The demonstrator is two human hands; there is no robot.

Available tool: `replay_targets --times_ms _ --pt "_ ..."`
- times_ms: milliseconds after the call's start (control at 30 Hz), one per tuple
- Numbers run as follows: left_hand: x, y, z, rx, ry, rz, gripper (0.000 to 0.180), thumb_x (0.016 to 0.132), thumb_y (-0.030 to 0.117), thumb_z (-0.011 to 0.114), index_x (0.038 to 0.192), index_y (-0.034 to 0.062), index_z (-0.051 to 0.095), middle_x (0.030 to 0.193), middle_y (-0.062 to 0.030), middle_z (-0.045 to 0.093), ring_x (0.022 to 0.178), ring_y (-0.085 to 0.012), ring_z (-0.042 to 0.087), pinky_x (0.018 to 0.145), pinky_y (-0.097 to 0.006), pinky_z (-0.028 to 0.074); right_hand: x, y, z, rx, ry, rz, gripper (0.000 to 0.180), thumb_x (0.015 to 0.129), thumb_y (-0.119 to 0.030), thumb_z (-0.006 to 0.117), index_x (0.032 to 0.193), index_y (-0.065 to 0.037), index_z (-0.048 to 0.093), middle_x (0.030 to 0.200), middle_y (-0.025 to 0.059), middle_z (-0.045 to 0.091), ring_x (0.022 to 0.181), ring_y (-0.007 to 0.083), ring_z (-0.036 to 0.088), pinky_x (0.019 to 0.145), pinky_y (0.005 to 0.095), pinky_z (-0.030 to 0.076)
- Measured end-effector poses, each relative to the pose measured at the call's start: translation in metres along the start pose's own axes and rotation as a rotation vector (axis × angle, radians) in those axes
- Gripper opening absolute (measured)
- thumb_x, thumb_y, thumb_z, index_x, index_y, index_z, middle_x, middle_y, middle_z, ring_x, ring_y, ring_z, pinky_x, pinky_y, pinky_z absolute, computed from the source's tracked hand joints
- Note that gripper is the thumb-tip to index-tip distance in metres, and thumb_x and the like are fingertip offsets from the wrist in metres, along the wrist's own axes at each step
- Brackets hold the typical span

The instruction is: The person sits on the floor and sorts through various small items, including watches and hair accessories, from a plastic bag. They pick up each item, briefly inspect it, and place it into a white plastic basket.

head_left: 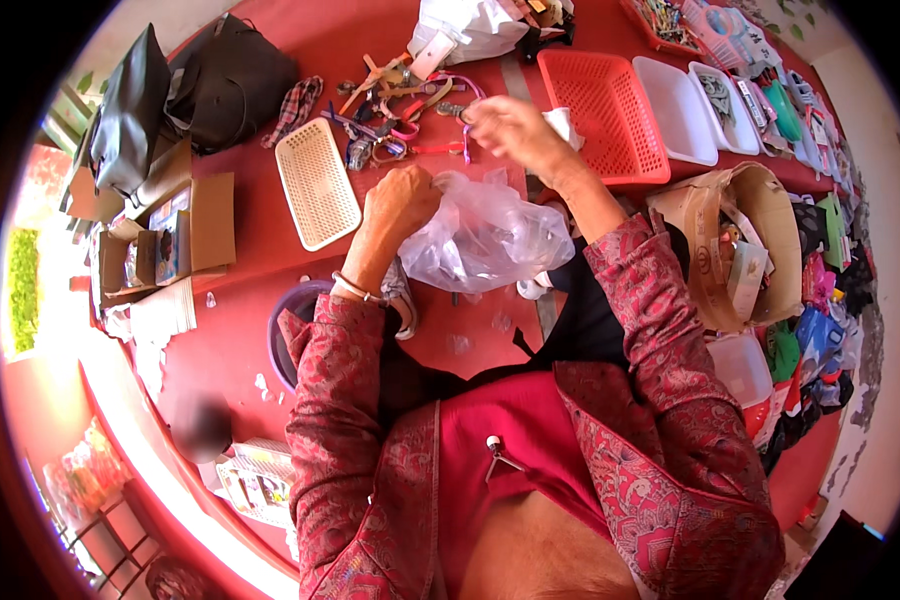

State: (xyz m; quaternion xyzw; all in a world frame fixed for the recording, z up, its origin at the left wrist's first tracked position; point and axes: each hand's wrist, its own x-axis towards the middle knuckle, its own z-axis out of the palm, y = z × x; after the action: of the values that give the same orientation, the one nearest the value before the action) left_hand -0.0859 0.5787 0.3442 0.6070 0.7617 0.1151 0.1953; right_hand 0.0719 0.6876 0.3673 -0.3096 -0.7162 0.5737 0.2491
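A clear plastic bag [485,235] hangs in front of me, its rim gathered at my left hand [406,203]. That hand is closed on the bag's edge. My right hand [522,135] is raised above the far right of the bag, with fingers partly stretched and apart. Its fingertips are beside a heap of wristwatches [395,125] with purple, pink, red, tan and dark straps. A purple strap [467,142] lies just below those fingertips. I cannot make out anything held in the right hand. Left of the heap is a cream perforated basket [317,185].
Red [602,115] and white trays [673,110] stand at the far right. Nearer is a cardboard box [705,240] with packages inside. Black bags [232,85] and an open carton [210,222] sit at the left. A purple-rimmed bucket [282,345] is beside my left forearm.
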Motion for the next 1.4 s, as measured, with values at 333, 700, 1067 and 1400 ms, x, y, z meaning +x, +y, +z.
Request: replay_targets --times_ms 333,700,1067,1400 --pt "-0.007 -0.002 -0.007 -0.063 -0.007 0.037 0.036 0.079 0.035 0.048 0.077 0.0016 0.062 0.075 -0.0216 0.059 0.076 -0.0368 0.058 0.068 -0.044 0.046 -0.015 0.019 0.045 -0.562 -0.196 -0.131 0.040 0.069 0.001 0.057 0.108 -0.001 0.048 0.102 0.0168 0.054 0.090 0.0280 0.056 0.079 0.0320 0.043" --pt "-0.003 0.003 -0.011 0.052 0.010 0.063 0.024 0.073 0.027 0.055 0.074 0.0043 0.062 0.076 -0.0178 0.061 0.074 -0.0330 0.059 0.063 -0.042 0.046 -0.018 0.059 0.045 -0.478 0.116 -0.046 0.012 0.070 0.001 0.048 0.079 0.001 0.056 0.080 0.0221 0.058 0.083 0.0359 0.055 0.072 0.0395 0.043" --pt "0.020 -0.020 -0.004 -0.299 0.291 -0.098 0.012 0.070 0.008 0.053 0.080 0.0046 0.058 0.072 -0.0199 0.059 0.075 -0.0367 0.058 0.065 -0.043 0.045 -0.025 0.141 0.000 -0.806 -0.348 -0.077 0.028 0.080 -0.021 0.043 0.086 0.001 0.059 0.078 0.0225 0.057 0.080 0.0366 0.056 0.069 0.0429 0.042" --pt "-0.007 0.006 0.103 0.287 -0.557 0.140 0.025 0.077 0.024 0.048 0.089 0.0086 0.063 0.091 -0.0166 0.061 0.086 -0.0316 0.060 0.070 -0.042 0.049 -0.055 0.186 -0.011 -0.928 -0.103 0.604 0.029 0.072 -0.017 0.041 0.081 0.001 0.062 0.089 0.0234 0.058 0.086 0.0381 0.056 0.075 0.0433 0.045"
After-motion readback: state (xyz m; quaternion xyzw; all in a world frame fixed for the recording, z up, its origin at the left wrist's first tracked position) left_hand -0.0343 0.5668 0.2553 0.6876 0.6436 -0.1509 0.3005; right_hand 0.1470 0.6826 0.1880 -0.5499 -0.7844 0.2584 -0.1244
